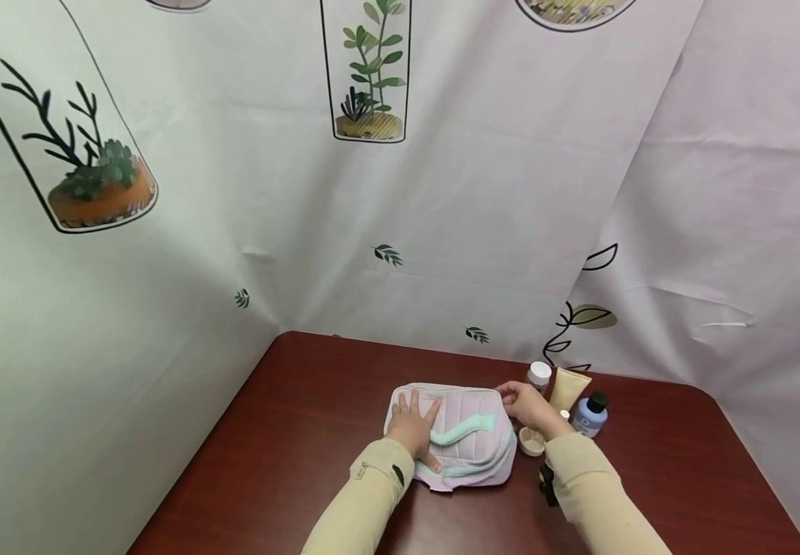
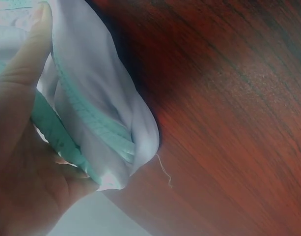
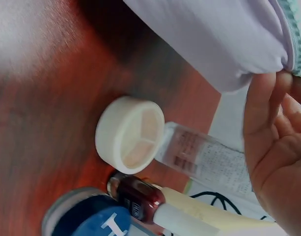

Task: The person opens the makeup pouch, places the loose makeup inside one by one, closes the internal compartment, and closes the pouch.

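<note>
A lavender quilted cosmetic bag (image 1: 461,402) with mint trim lies on the table. Its mint carry handle (image 1: 465,429) runs across the top panel. My left hand (image 1: 410,432) rests spread on the left part of the bag, fingers straight and thumb toward the front edge. At the back right corner, my right hand (image 1: 528,405) pinches the fabric by the zipper (image 3: 293,37) between thumb and fingers. In the left wrist view the left thumb (image 2: 22,69) lies over the bag's side, near a mint zipper band (image 2: 86,118).
Right of the bag stand a round cream powder pot (image 3: 133,135), a dark red nail polish bottle (image 3: 140,199), a clear white-capped bottle (image 1: 539,375), a pale yellow tube (image 1: 569,388) and a blue bottle with black cap (image 1: 589,416). A patterned cloth (image 1: 442,293) hangs behind the table.
</note>
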Demonstrator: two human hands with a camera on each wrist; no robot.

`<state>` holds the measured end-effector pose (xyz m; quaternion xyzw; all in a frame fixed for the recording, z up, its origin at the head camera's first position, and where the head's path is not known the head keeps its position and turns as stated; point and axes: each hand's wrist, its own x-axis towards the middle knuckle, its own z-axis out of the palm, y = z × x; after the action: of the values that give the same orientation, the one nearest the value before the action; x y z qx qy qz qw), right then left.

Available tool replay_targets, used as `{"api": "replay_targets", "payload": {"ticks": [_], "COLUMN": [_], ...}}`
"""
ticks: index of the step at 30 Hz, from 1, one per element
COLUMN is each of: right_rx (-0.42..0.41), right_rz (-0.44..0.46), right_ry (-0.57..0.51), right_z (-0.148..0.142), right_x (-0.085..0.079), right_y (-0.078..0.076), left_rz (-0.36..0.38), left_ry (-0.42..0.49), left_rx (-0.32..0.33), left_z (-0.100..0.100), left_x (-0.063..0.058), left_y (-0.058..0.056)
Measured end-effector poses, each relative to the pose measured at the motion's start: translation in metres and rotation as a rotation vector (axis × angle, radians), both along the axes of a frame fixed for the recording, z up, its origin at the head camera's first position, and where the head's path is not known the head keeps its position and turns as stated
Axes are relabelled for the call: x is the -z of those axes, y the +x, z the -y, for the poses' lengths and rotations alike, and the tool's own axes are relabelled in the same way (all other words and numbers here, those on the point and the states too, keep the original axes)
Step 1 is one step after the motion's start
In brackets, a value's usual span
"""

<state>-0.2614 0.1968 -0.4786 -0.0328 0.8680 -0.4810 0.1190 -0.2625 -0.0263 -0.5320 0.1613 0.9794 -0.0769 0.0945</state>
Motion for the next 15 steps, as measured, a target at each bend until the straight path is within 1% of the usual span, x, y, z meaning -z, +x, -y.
{"api": "replay_targets", "payload": {"ticks": [2, 3, 4, 6, 8, 11, 14, 15], "right_rx": [0.001, -0.006, -0.010, -0.039, -0.056, -0.063, -0.062, -0.070], "right_rz": [0.004, 0.000, -0.003, -0.029, -0.048, -0.065, -0.063, -0.076], "right_ry": [0.039, 0.057, 0.068, 0.084, 0.083, 0.078, 0.108, 0.132], "right_z": [0.000, -0.001, -0.001, -0.002, -0.003, -0.004, -0.003, -0.002], "right_x": [0.002, 0.004, 0.005, 0.006, 0.008, 0.011, 0.013, 0.013], "right_y": [0.001, 0.002, 0.002, 0.003, 0.003, 0.003, 0.003, 0.003], "left_rz": [0.005, 0.022, 0.025, 0.023, 0.017, 0.007, 0.009, 0.006], "left_ry": [0.006, 0.005, 0.010, 0.020, 0.024, 0.034, 0.044, 0.048], "left_rx": [0.004, -0.005, -0.004, -0.001, -0.001, -0.001, 0.002, 0.003], "left_z": [0.000, -0.001, 0.000, 0.001, 0.002, 0.003, 0.004, 0.005], "left_x": [-0.004, -0.010, -0.013, -0.018, -0.020, -0.020, -0.019, -0.018], "left_y": [0.002, 0.004, 0.006, 0.010, 0.012, 0.012, 0.012, 0.012]}}
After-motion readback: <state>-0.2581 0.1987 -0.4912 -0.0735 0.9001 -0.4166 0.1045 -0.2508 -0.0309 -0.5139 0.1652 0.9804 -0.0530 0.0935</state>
